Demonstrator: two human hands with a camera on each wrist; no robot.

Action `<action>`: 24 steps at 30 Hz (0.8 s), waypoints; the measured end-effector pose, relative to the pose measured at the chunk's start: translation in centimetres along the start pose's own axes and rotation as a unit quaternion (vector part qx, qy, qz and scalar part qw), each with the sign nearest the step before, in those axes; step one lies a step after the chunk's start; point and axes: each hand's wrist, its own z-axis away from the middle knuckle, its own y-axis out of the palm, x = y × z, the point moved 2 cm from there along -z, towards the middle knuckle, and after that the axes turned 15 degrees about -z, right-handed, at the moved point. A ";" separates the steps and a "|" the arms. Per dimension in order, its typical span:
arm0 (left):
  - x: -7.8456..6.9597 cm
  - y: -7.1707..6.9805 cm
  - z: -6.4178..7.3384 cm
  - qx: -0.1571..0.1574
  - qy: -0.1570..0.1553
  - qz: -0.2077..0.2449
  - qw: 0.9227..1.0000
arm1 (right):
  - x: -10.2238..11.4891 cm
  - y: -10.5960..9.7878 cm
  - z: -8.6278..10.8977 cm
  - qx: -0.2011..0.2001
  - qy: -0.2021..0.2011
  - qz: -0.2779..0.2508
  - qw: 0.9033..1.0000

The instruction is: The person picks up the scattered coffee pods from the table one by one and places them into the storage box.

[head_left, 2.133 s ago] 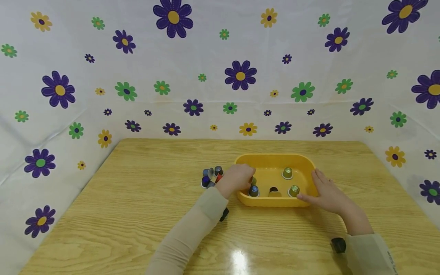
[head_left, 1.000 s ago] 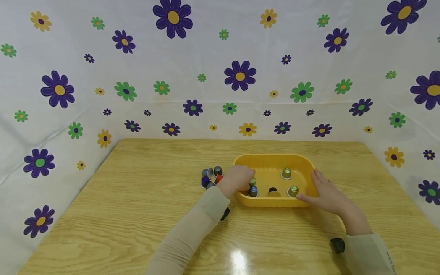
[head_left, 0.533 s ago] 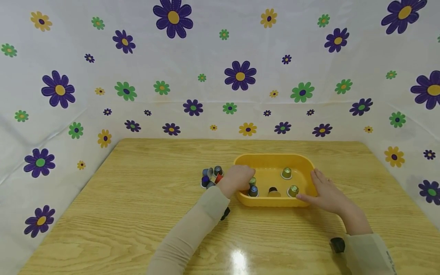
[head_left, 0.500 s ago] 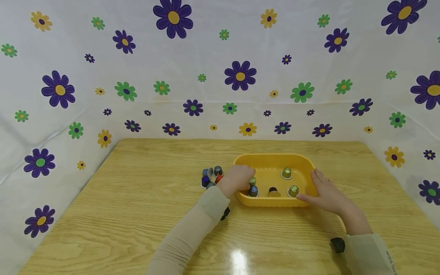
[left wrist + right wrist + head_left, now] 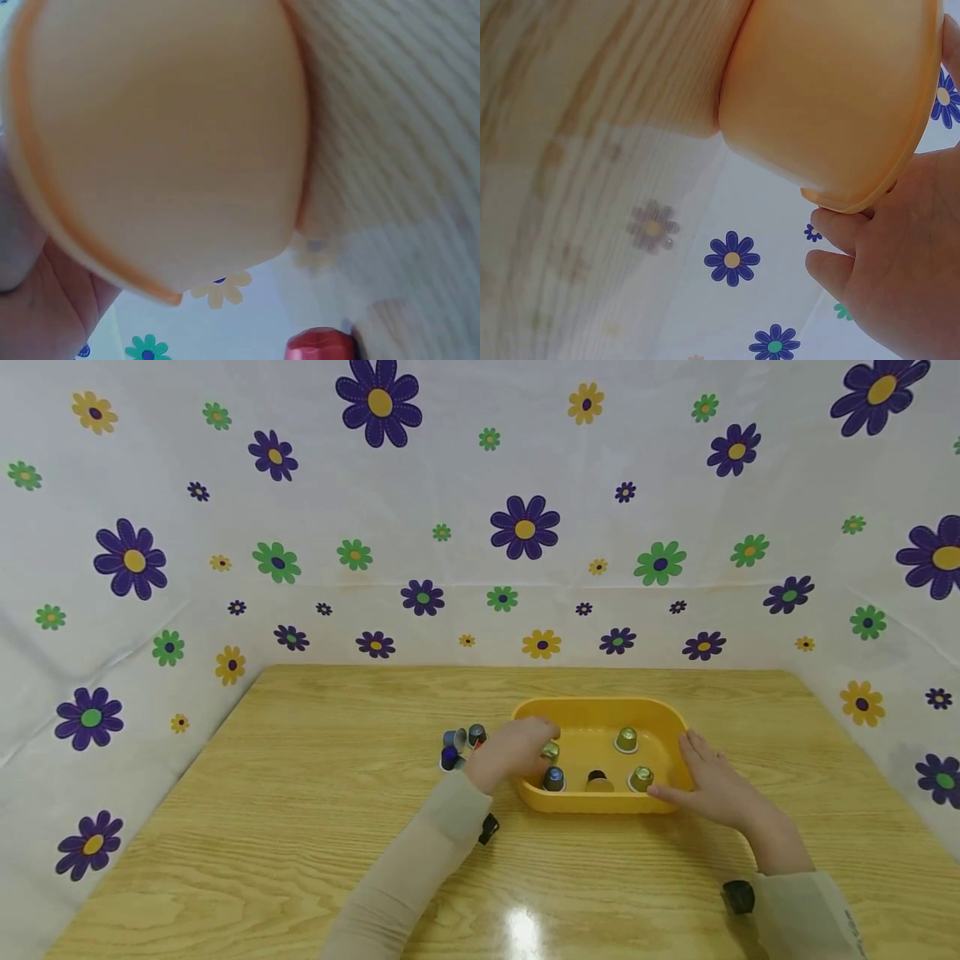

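Observation:
My left hand (image 5: 517, 750) reaches over the left end of a yellow plastic tub (image 5: 600, 802), fingers down inside it. A gold-green coffee capsule (image 5: 551, 750) shows tilted between its thumb and fingers; most of the fingertips are hidden. Close below stands a blue coffee capsule (image 5: 554, 779). My right hand (image 5: 716, 785) rests on the tub's right end, fingers extended along the rim and thumb at the front edge. Inside the tub are also a green capsule (image 5: 626, 740), another gold-green capsule (image 5: 641, 778) and a dark capsule (image 5: 598, 782) lying on its side.
Left of the tub a small cluster of capsules (image 5: 450, 757) lies on the wooden table (image 5: 300, 827), partly behind my left wrist. A red capsule (image 5: 321, 345) shows in the left wrist view. A flower-print cloth (image 5: 465, 485) surrounds the table's back and sides.
The gold-green capsule at my left fingers has tilted and risen slightly. My left wrist and sleeve have shifted a little left, covering more of the outside cluster. My right hand stays on the tub.

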 end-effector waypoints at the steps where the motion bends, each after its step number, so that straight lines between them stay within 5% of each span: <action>1: 0.0 -0.1 0.1 -0.004 -0.002 0.010 1.000 | 0.0 0.0 0.0 0.000 0.000 0.001 1.000; 15: 1.3 -1.8 2.5 -0.096 -0.048 0.072 0.992 | -0.2 0.1 -0.2 -0.002 -0.005 0.008 1.000; 24: 1.7 -2.5 4.5 -0.204 -0.056 0.100 0.972 | -0.1 0.1 -0.2 -0.002 -0.007 0.007 1.000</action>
